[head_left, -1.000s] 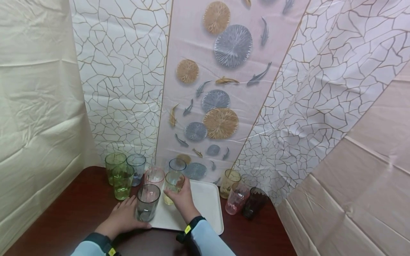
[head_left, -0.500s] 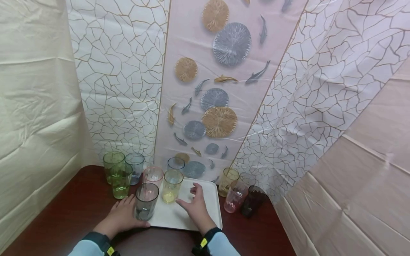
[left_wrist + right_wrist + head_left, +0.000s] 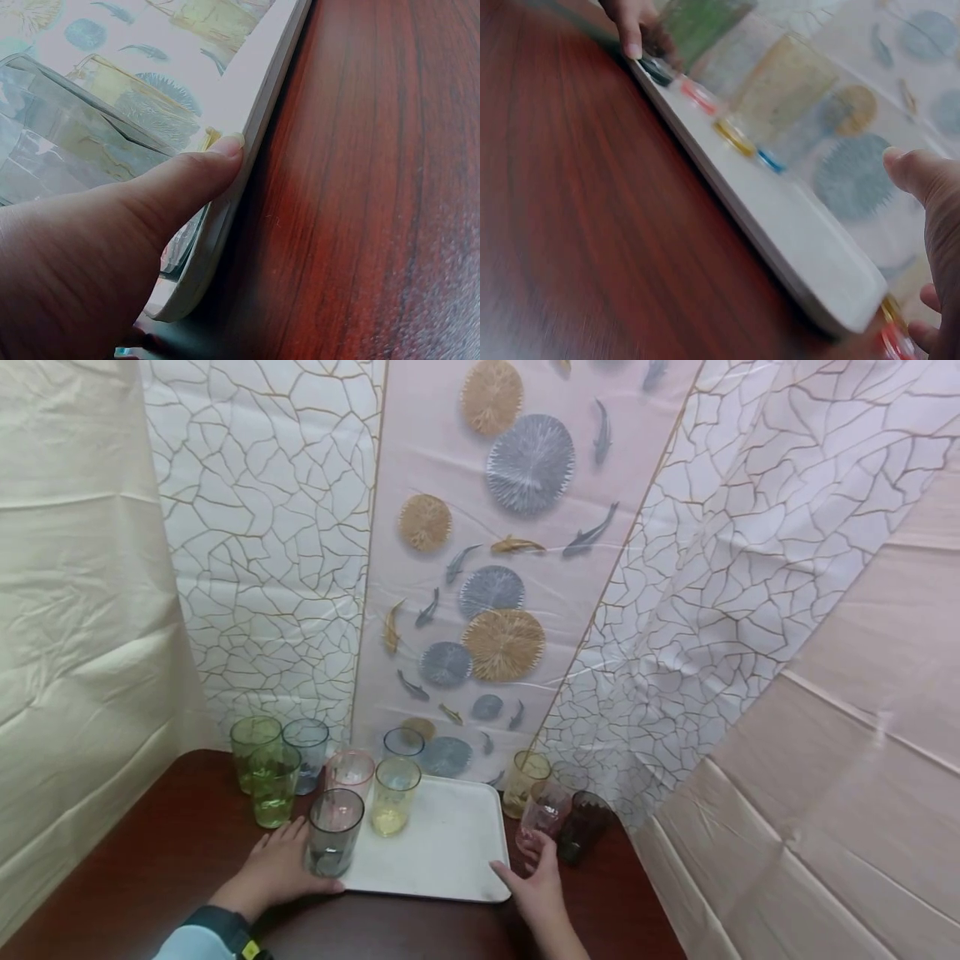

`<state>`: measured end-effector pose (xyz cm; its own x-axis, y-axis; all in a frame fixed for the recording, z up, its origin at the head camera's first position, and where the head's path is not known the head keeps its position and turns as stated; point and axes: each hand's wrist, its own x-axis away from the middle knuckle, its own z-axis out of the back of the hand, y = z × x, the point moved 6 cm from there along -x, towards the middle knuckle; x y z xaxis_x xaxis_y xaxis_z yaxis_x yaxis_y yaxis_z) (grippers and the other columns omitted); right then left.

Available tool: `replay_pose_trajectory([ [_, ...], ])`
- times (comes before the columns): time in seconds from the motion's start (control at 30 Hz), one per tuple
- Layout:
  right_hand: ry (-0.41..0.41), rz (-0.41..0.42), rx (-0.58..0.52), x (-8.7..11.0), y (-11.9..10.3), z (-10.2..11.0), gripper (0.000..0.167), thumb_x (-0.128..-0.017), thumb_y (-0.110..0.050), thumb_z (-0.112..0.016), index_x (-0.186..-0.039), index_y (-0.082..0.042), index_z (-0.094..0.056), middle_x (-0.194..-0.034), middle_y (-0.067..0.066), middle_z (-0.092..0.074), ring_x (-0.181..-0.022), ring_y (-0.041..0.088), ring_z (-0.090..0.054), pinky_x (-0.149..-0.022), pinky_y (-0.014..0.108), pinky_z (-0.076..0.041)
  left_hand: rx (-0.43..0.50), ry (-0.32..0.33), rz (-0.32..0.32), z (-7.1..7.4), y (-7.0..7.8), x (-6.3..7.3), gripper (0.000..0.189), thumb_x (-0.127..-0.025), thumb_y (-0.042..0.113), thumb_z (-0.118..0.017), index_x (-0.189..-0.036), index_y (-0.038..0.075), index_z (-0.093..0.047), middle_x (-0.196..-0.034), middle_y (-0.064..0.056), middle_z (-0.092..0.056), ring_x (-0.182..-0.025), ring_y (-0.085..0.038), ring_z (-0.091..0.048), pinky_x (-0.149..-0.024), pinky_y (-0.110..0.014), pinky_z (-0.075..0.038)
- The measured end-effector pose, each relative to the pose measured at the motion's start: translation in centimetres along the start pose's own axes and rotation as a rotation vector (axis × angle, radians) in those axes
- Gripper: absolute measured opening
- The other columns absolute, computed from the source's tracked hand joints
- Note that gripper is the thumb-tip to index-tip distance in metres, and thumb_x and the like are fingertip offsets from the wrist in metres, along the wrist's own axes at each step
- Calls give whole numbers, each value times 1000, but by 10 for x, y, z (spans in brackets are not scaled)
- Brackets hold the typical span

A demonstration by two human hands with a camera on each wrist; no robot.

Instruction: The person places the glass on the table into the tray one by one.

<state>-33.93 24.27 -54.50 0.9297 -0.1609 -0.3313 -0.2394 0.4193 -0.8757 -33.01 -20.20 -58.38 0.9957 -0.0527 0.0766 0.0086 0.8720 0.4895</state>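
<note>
My left hand grips a grey glass that stands on the front left corner of a white tray. In the left wrist view its thumb lies along the tray's rim, against the grey glass. A yellow glass stands alone on the tray. My right hand is open with spread fingers, just off the tray's front right corner, below a pink glass. Whether it touches that glass I cannot tell. The right wrist view is blurred.
Two green glasses and a blue-grey one stand left of the tray on the dark wooden table. A pink glass and a blue one stand at its back. A yellow glass and a dark one stand right. Cloth hangings close the back.
My right hand let go of the yellow glass on the tray and moved right, off the tray, to the pink glass. The left hand stayed on the grey glass.
</note>
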Motion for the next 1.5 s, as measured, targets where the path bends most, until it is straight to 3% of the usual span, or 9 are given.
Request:
replay_pose_trajectory([
  [0.27,85,-87,69,5,17,49,91,-88,-15,-97,-154,8,-39,-140,33,-58,-133,51,-61,-112,64,-52,9,15,-5,5,0,5,149,-68,87,-87,-161,-18,-37,-166,-45,-33,-154,-68,-26,-124,-83,-20],
  [0.47,187,-115,69,-13,37,85,90,-91,-15,-94,-154,10,-35,-140,37,-53,-133,55,-59,-111,68,-50,4,24,-14,5,-2,5,147,-68,86,-87,-161,-17,-38,-166,-45,-34,-154,-67,-27,-123,-83,-21],
  [0.63,238,-144,55,-34,48,102,92,-93,-13,-91,-157,12,-31,-144,41,-48,-135,60,-54,-113,71,-47,0,25,-18,5,-3,5,146,-69,85,-88,-161,-17,-38,-165,-45,-34,-153,-68,-27,-123,-83,-21],
  [1.0,157,-231,66,-76,84,108,108,-96,-16,-87,-171,4,-12,-166,43,-30,-153,59,-35,-126,70,-33,7,13,-16,2,2,5,146,-68,85,-88,-161,-16,-39,-165,-45,-34,-153,-67,-28,-123,-83,-21],
  [1.33,154,-203,-4,-90,95,101,115,-93,-20,-92,-174,-6,-13,-169,37,-34,-154,57,-38,-125,68,-37,10,17,-15,1,2,5,146,-69,85,-88,-161,-16,-38,-165,-46,-34,-152,-68,-28,-122,-84,-21],
  [1.5,137,-208,-23,-95,95,99,117,-92,-25,-93,-175,-8,-12,-174,33,-29,-158,54,-34,-128,67,-32,15,21,-17,2,2,6,145,-69,84,-89,-161,-17,-39,-165,-46,-33,-153,-68,-28,-123,-84,-20],
])
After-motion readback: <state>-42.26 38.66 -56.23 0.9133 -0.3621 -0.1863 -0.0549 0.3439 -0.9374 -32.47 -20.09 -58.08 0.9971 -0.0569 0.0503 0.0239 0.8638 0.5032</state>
